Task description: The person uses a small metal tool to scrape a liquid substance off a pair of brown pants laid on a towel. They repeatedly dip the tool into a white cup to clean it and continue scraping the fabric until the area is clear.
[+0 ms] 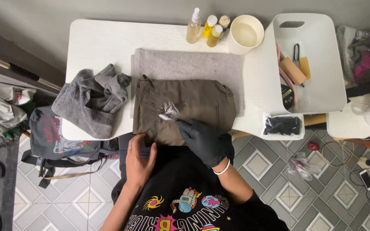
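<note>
Black printed shirt (189, 201) fills the bottom of the view, both forearms reaching up from it.

Left hand (138, 158): bare, ring on one finger, palm down at the near edge of the worktop (95, 42). Fingers together and flat, pressing the lower left corner of the brown folded garment (185, 109). Not pinching anything.

Right hand (203, 139): in a black glove, white band at the wrist. Lies on the garment's near edge, right of centre. Fingers extended toward a small crumpled bit of clear plastic (168, 111) on the cloth; fingertips close to it, cannot tell if they touch. No closed grip seen.

Brown garment: folded, lying flat on a grey towel (189, 64) spread across the middle of the white worktop; its near edge hangs just past the worktop's front.

Around it:
- crumpled grey cloth (91, 100) at left, touching the towel's side
- spray bottle (193, 26) and small yellow-liquid bottles (213, 30) along the far edge
- cream bowl (246, 33) just beside the bottles
- white tray (322, 55) at right, holding a tan block and dark tools
- small white box of black gloves (282, 126) near the tray's front
- dark backpack (61, 137) on the tiled floor at left
</note>
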